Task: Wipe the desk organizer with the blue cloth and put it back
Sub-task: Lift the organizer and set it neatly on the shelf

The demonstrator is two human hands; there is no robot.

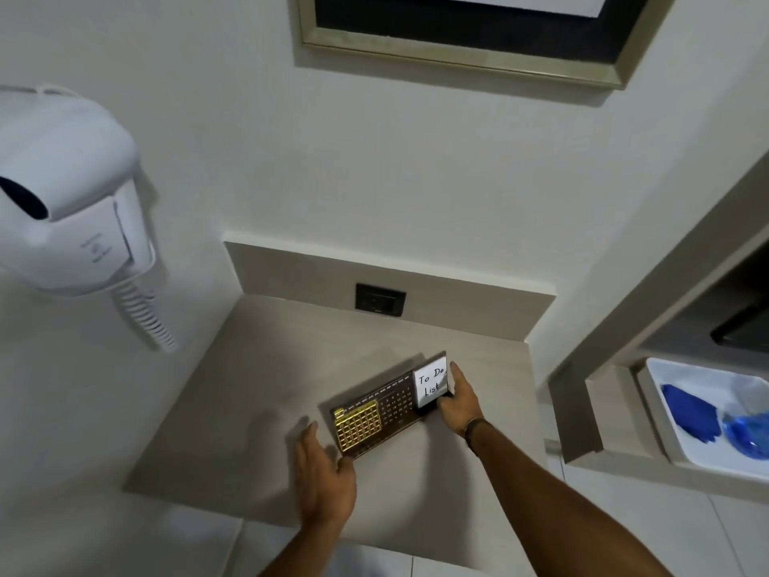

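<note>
The desk organizer [387,406] is a dark brown flat block with a gold calendar grid and a white "To Do List" pad at its right end. It rests on the beige desk [258,393]. My right hand [460,403] grips its right end beside the pad. My left hand [322,472] is at its left end, fingers spread, thumb touching the near corner. The blue cloth [688,412] lies in a white tray [666,368] far to the right, away from both hands.
A white wall-mounted hair dryer [70,193] with a coiled cord hangs at left. A black socket [379,304] sits in the desk's back panel. A framed picture [470,31] hangs above. A blue crumpled item [747,433] shares the tray, on a shelf unit at right.
</note>
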